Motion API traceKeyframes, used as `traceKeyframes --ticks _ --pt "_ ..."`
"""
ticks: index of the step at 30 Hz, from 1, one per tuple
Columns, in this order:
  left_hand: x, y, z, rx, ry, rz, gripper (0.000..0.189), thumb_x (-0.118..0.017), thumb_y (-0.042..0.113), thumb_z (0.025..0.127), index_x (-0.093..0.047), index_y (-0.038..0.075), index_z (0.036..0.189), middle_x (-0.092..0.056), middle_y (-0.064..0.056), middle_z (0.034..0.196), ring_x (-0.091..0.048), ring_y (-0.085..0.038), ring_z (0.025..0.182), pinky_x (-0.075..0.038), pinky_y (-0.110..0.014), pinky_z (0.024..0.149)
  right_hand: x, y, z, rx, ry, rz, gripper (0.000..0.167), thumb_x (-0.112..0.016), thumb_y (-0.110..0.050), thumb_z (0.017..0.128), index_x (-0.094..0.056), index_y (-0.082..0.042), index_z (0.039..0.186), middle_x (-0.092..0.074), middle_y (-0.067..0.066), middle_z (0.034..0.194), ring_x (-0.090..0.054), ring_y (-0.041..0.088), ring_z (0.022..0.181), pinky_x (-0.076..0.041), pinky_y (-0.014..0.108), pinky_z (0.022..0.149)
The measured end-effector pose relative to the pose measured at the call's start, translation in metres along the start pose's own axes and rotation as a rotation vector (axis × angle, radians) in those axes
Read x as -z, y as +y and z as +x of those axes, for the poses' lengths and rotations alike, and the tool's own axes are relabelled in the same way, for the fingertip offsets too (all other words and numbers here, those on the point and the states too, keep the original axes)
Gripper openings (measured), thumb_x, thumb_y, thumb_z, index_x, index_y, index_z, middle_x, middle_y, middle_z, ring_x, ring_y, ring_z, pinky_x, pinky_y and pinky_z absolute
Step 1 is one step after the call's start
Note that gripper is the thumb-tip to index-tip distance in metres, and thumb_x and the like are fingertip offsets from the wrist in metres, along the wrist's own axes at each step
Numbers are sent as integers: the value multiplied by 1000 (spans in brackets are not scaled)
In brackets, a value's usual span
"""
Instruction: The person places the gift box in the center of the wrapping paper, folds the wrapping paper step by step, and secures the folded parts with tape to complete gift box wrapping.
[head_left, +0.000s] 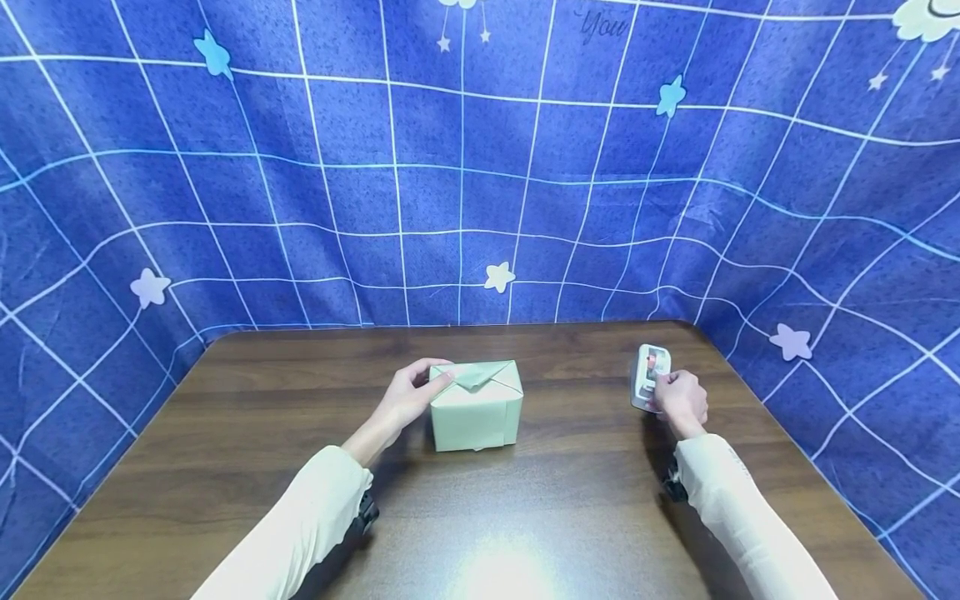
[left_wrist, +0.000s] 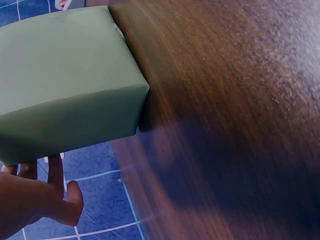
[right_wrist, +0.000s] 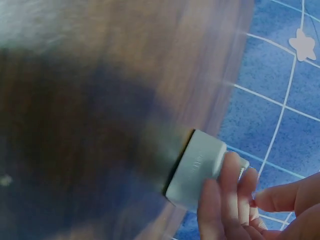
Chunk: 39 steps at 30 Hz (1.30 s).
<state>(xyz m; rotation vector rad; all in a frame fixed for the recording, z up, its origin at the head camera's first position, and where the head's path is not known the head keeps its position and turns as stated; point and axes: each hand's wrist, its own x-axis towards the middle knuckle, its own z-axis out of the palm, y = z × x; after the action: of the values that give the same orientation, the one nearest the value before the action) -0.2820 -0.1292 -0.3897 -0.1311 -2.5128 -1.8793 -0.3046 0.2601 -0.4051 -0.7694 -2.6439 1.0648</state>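
A pale green paper-wrapped box [head_left: 474, 417] stands on the table, a triangular paper flap folded on its top. My left hand [head_left: 414, 392] touches its upper left side with extended fingers; in the left wrist view the fingertips meet the box edge and partly vanish behind it, while the thumb [left_wrist: 75, 205] stands apart from it. Toward the table's right side, my right hand [head_left: 682, 398] grips a small white tape dispenser [head_left: 651, 375] with a red part inside. The right wrist view shows fingers and thumb about the dispenser's end, and faint raised lettering on its pale base [right_wrist: 196, 170].
The brown wooden table [head_left: 300, 400] ends at a blue curtain [head_left: 465, 200] with white grid lines and stars, which hangs behind it and along both sides. Dark wrist cameras sit under both cuffs. Bright glare lies on the table's near middle.
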Motion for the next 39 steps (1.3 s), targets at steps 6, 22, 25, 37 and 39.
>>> traceKeyframes --ticks 6,22,25,37,39 --pt "0 1 0 0 -2 -5 33 -63 32 86 -62 15 114 -61 0 96 -52 -8 82 -44 -23 71 -5 3 2 7 12 14 32 -34 -21 89 -57 -2 99 -62 2 51 -62 24 55 -45 46 72" --pt "1 -1 -1 -24 -2 16 33 -63 32 85 -62 15 114 -63 -4 104 -53 -8 88 -44 -23 76 -6 1 -6 88 -86 81 33 -33 -16 90 -59 5 86 -62 5 56 -59 13 39 -43 48 91" --pt "1 -1 -1 -31 -5 19 33 -63 32 85 -62 16 114 -63 -3 103 -52 -9 88 -43 -23 77 -5 2 -7 69 -121 201 32 -33 -13 91 -57 9 90 -62 8 62 -61 14 43 -53 44 75" --pt "0 1 -1 -40 -1 19 32 -63 30 86 -62 15 113 -64 -5 106 -54 -8 89 -44 -24 79 4 8 -12 40 -115 -50 27 -48 -27 85 -58 -9 68 -62 6 56 -59 20 57 -37 29 53" --pt "0 1 -2 -36 0 18 31 -63 30 86 -62 16 113 -64 -5 106 -54 -8 90 -44 -24 79 4 10 -11 44 -112 -63 27 -49 -29 85 -60 -6 74 -61 7 55 -58 22 59 -37 31 53"
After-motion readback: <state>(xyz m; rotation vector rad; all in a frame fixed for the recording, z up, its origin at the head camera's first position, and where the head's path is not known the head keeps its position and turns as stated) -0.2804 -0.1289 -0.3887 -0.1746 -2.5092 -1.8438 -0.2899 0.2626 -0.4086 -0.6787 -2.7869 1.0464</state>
